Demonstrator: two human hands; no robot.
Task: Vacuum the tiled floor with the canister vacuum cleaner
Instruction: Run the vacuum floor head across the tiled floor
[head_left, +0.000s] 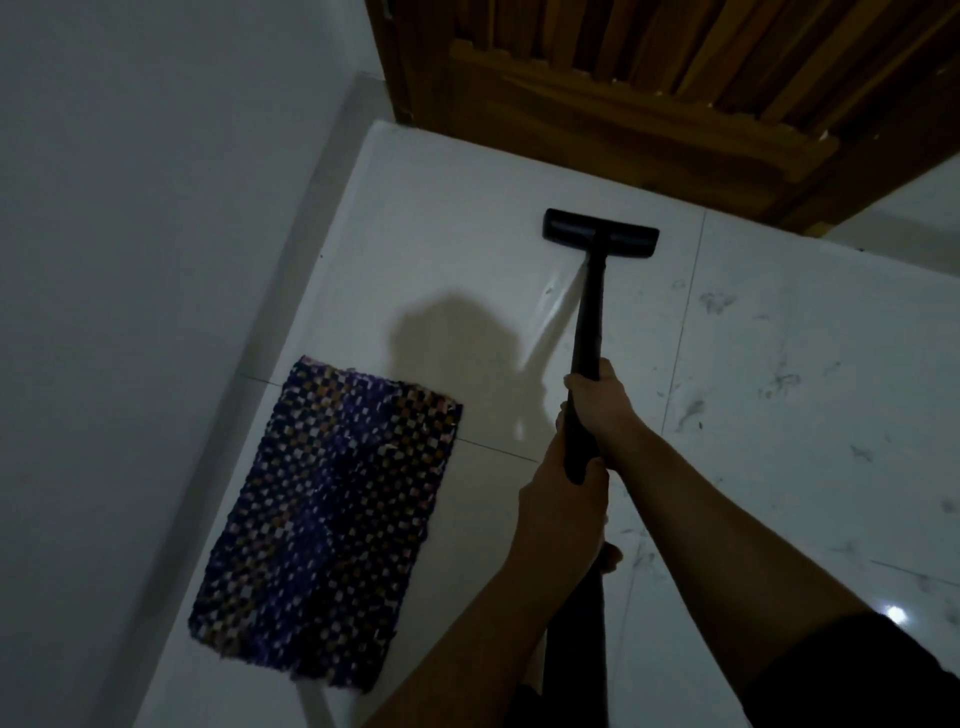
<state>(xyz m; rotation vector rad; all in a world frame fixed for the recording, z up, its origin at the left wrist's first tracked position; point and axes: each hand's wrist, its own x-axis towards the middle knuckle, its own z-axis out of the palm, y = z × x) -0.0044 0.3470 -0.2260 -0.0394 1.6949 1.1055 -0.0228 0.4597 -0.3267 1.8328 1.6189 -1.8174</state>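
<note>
In the head view, a white tiled floor (779, 364) fills the dim room, with a grey wall (130, 260) at the left of the frame and a wooden door (623, 104) across the top. The black floor head (601, 233) lies flat on the tile at upper centre, near the door. The long axis of the wand (587, 322) runs from lower centre up to the floor head and points toward the door. The right hand (597, 400) is curled around the wand, and the left hand (558, 499) is wrapped around it just below. The canister is not visible.

I think a longer push may knock the floor head against the door. A sweep to the left could catch the edge of the woven mat (332, 519) and lift it.
</note>
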